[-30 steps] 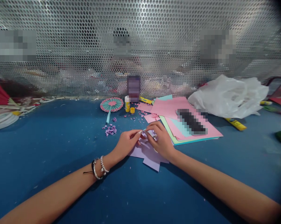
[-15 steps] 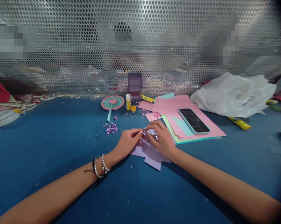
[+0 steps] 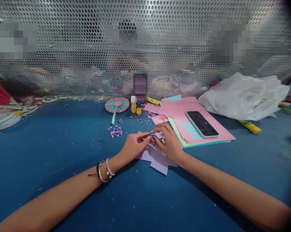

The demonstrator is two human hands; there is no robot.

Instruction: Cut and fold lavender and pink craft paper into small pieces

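Note:
My left hand (image 3: 133, 147) and my right hand (image 3: 168, 143) meet over a cut sheet of lilac paper (image 3: 157, 159) lying on the blue table (image 3: 63, 145). Both hands are closed in a pinch, fingertips together on a small piece of lilac paper (image 3: 152, 135) between them. The left wrist wears bracelets (image 3: 104, 170). A little heap of small lilac paper bits (image 3: 115, 131) lies just left of the hands.
Behind the hands lies a stack of pink and teal paper sheets (image 3: 184, 117) with a phone (image 3: 201, 123) on it. A small paper fan (image 3: 116, 105), a glue bottle (image 3: 133, 104) with its yellow cap (image 3: 138, 111), a white plastic bag (image 3: 244, 96), a yellow glue stick (image 3: 249, 126) and a perforated metal screen (image 3: 145, 48) stand beyond.
The hands stay pinched together on the small paper piece with only slight finger movement. The view has tilted a little, so everything sits slightly higher in the picture.

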